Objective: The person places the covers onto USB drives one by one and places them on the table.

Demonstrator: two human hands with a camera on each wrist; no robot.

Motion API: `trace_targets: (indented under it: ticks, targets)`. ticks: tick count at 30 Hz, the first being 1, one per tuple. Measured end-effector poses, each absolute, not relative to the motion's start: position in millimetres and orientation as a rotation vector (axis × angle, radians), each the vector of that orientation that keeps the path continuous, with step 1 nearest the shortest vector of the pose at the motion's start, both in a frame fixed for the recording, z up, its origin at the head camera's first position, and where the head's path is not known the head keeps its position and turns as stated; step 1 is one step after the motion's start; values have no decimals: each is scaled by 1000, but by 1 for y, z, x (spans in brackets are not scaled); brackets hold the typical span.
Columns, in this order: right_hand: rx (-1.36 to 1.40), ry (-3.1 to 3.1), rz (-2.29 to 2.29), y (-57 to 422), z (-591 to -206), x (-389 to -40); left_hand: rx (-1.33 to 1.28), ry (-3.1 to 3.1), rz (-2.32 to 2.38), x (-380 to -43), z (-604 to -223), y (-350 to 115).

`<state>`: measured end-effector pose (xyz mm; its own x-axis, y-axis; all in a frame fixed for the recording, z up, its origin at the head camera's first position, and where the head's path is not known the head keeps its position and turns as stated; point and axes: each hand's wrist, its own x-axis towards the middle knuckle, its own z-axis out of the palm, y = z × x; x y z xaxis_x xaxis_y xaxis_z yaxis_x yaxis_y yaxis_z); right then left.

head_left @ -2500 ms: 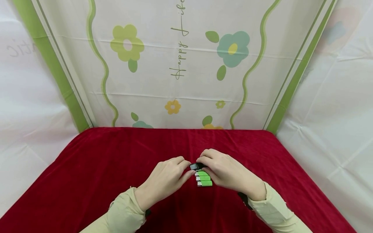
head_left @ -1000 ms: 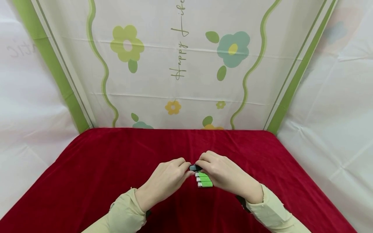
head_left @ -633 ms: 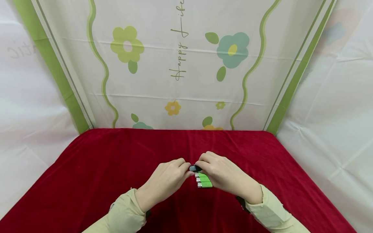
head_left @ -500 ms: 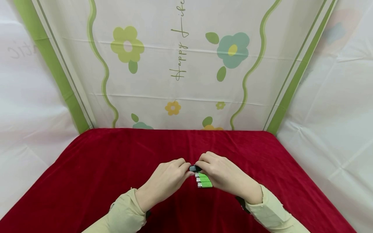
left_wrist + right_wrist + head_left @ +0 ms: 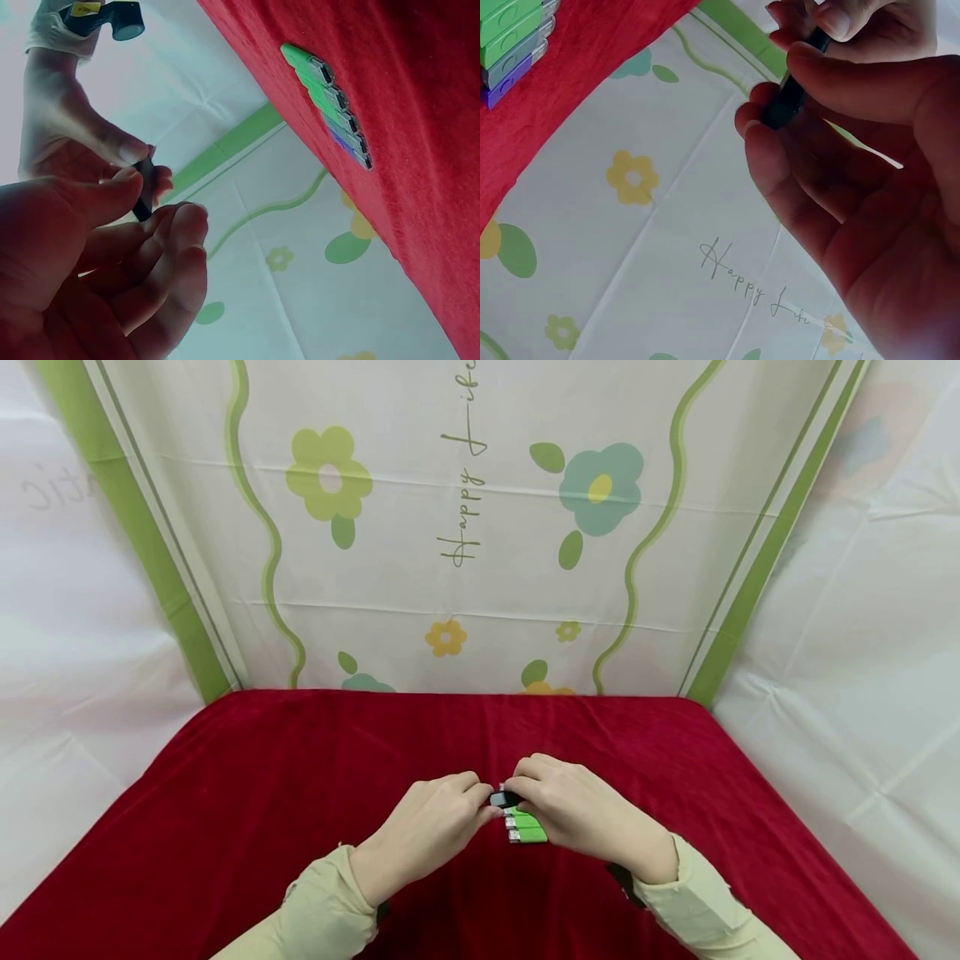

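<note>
In the head view a small black USB flash drive (image 5: pixel 498 798) with a pale grey end is held between both hands, above the cloth. My left hand (image 5: pixel 427 818) pinches its left end between thumb and fingers. The other end is pinched by my right hand (image 5: pixel 581 797), whose fingers hide part of the body. The right wrist view shows the dark drive (image 5: pixel 784 105) between thumb and fingertips. Just below the hands lie green USB flash drives (image 5: pixel 528 835), side by side with metal plugs pointing left. A grey drive (image 5: pixel 514 56) and a purple drive (image 5: pixel 510 82) continue that row.
A red velvet cloth (image 5: pixel 300 793) covers the table. Behind it hangs a white curtain (image 5: pixel 390 552) with printed flowers, and pale sheets (image 5: pixel 847 652) close off the sides. Dark wrist gear (image 5: pixel 124 19) sits at the right sleeve.
Both hands and the black drive have come slightly nearer the person. Another metal plug now shows just beyond the drive. The grip of both hands stays the same; the row lies still.
</note>
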<state>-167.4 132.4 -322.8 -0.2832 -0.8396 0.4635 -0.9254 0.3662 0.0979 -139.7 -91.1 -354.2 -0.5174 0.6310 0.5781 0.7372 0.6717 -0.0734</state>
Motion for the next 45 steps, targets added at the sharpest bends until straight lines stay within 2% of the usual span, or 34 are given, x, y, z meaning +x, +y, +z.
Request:
trace_targets:
  ticks: [6,15,29,45]
  targets:
    - [1524,-2304,276,134,-328,-168,-1023,-2416,-263,-139,-355,-93]
    - [1466,-2559,4,131,-348,-178,-951,-2587,-206,-139,-355,-97]
    - [1509,-2665,-52,127,-365,-180,-958,-2660,-220,-137,-353,-97]
    - [1436,-2634,-176,122,-377,-181,-972,-2684,-222,-136,-353,-96]
